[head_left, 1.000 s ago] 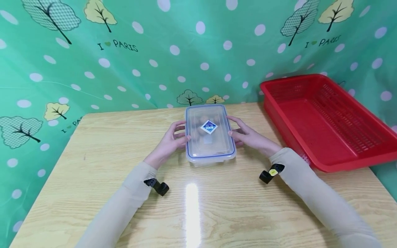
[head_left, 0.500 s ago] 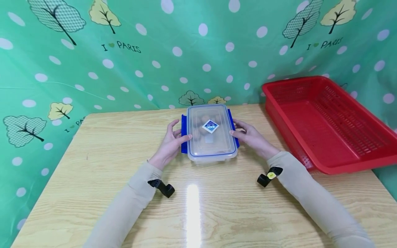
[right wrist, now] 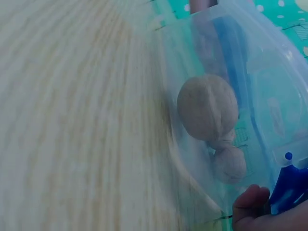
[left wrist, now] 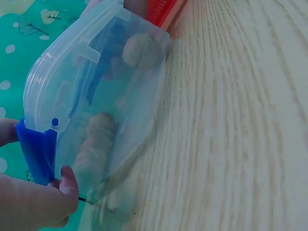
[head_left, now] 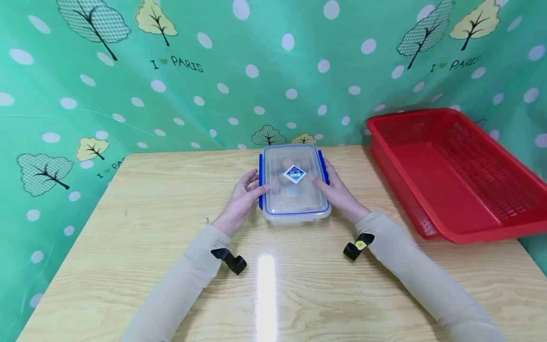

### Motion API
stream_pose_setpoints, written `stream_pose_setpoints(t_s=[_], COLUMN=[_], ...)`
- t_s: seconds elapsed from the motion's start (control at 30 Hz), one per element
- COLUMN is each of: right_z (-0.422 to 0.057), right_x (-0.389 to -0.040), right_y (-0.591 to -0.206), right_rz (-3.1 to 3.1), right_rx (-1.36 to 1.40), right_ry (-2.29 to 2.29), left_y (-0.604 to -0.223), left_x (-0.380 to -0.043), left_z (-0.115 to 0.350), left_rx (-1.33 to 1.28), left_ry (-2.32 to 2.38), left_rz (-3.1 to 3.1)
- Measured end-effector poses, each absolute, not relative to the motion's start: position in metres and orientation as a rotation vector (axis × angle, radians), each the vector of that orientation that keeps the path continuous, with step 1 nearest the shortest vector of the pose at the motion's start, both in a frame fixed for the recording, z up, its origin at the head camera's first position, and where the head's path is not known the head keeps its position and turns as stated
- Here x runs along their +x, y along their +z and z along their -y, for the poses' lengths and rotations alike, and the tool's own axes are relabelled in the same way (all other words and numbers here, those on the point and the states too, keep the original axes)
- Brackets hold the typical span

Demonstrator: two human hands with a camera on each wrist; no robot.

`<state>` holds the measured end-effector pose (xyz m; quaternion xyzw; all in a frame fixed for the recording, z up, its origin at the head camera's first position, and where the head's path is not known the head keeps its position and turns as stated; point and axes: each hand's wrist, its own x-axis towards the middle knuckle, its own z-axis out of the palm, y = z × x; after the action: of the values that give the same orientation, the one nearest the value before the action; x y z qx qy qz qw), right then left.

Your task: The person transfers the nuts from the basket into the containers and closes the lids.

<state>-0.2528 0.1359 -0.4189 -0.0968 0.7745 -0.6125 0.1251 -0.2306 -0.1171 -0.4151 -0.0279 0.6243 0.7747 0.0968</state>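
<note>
On one wooden table (head_left: 141,247), one clear box (head_left: 295,187) of walnuts (right wrist: 208,107), two blue clips, left hand (head_left: 241,202) and right hand (head_left: 339,194) each gripping one, one red basket (head_left: 453,175) beside.
</note>
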Motion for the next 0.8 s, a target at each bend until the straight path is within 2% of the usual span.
stream_pose_setpoints(t_s=[0.8], right_z=[-0.127], right_x=[-0.245], right_y=[-0.414], right_rz=[-2.307], right_rx=[-0.233], right_ry=[-1.759], left_y=[-0.422], left_x=[-0.221], left_z=[0.102], left_rx=[-0.013], left_ry=[2.348], left_rz=[-1.907])
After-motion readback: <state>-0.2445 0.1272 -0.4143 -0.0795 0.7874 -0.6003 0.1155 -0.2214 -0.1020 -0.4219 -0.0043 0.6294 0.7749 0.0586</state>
